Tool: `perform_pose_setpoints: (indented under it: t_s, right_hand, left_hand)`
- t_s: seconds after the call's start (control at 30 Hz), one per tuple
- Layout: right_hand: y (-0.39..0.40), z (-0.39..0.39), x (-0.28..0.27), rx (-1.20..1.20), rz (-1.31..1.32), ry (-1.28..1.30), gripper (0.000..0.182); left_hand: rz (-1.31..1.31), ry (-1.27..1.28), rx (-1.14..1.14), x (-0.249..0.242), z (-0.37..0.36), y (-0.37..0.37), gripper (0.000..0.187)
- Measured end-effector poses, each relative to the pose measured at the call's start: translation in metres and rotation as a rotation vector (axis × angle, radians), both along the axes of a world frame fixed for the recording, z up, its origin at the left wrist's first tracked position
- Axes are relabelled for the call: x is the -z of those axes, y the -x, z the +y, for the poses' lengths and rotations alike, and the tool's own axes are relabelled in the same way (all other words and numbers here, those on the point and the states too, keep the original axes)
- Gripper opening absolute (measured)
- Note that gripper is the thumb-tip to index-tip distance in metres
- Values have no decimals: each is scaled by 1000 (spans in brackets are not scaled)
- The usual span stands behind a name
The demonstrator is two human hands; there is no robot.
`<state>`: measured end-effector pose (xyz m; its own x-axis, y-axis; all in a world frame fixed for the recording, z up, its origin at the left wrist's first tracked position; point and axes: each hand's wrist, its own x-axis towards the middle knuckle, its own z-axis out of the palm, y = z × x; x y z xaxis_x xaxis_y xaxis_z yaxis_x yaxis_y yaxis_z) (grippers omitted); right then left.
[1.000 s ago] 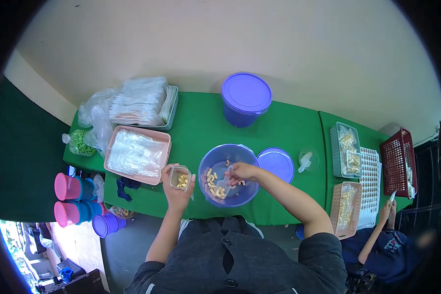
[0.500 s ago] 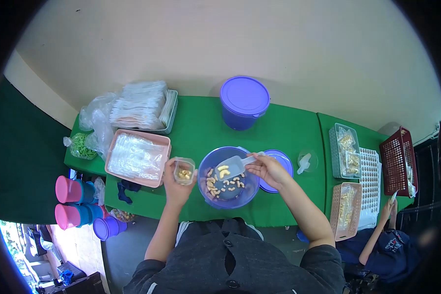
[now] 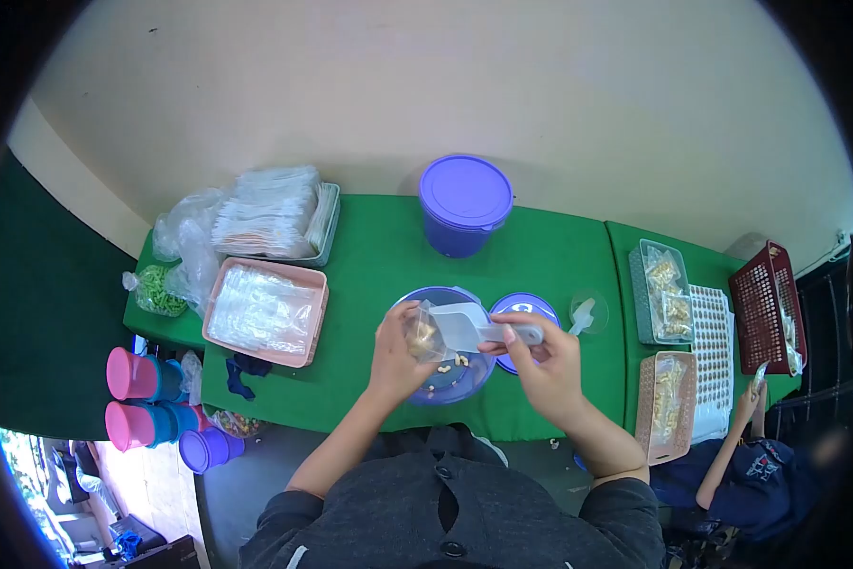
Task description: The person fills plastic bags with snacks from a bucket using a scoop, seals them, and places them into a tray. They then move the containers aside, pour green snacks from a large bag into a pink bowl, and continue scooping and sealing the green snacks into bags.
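Fingers of my left hand [image 3: 394,360] are wrapped round a small clear plastic cup [image 3: 430,343], tilted, with pale yellowish curved snack pieces inside. My right hand [image 3: 548,370] grips the handle of a translucent scoop [image 3: 458,329], whose mouth is right at the cup's opening. Both are above a purple tub [image 3: 464,391], where a few curved pieces show at the bottom; the hands, cup and scoop hide much of it. A purple lid [image 3: 547,305] lies beside the tub, partly behind the scoop handle and my right hand.
A lidded purple tub [image 3: 464,204] stands at the back. Plastic bags fill a pink tray [image 3: 321,327] and a grey tray [image 3: 331,223] at left. At right are baskets [image 3: 647,322] of packed snacks, a sticker sheet [image 3: 713,341], a maroon basket [image 3: 753,313] and another person's hand [image 3: 751,403].
The scoop has moved left and tipped against the cup, and its pieces no longer show in it. My left hand has brought the cup right, over the tub.
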<state>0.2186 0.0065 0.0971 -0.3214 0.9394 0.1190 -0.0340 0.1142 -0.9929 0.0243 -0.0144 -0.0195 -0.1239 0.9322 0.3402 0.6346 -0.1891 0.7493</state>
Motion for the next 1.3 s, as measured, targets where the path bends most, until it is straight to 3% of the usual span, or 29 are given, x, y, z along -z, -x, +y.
perform_pose_setpoints:
  t_s: [0.07, 0.1, 0.2, 0.23, 0.3, 0.37, 0.47, 0.53, 0.7, 0.8, 0.87, 0.9, 0.97, 1.2, 1.3]
  right_hand:
    - [0, -7, -8, 76, -116, -266, 17]
    - [0, -6, -8, 72, -116, -267, 17]
    - [-2, 10, 4, 198, -51, -323, 18]
    - [0, 21, 16, 168, -92, -228, 18]
    - [4, 35, 49, 133, -131, -137, 19]
    - [10, 45, 88, -78, -367, 92, 22]
    - [22, 57, 142, -238, -580, 73, 25]
    - [34, 65, 163, -208, -615, 77, 25]
    - [56, 91, 224, -99, -673, -37, 23]
    - [69, 104, 240, -122, -730, 122, 19]
    - [77, 113, 267, -230, -537, 526, 22]
    - [80, 111, 263, -233, -540, 526, 22]
    - [82, 104, 246, -284, -394, 827, 25]
    - [70, 96, 237, -321, -323, 967, 30]
    - [58, 98, 224, -343, -149, 995, 32]
  left_hand:
    - [-410, -113, 19, 15, 1, -4, 68]
    - [-411, -115, 15, 15, 0, -1, 68]
    - [-785, 4, 151, 4, -2, 17, 57]
    - [-784, 1, 147, -5, -2, 23, 57]
    - [-1248, 106, 278, -16, -4, 33, 59]
    - [-1265, 123, 342, -15, -7, 44, 58]
    - [-1403, 138, 419, -10, -13, 55, 53]
    - [-1585, 207, 361, -1, -16, 62, 52]
    - [-1518, 97, 318, -17, -22, 68, 57]
    - [-1574, 50, 350, -18, -24, 79, 60]
    - [-1561, 51, 341, -21, -25, 82, 59]
    - [-1546, 51, 337, -21, -25, 84, 59]
    - [-1585, 62, 334, -14, -27, 86, 59]
    - [-1575, 111, 207, 23, -33, 100, 57]
    - [-1537, 110, 186, 28, -31, 104, 57]
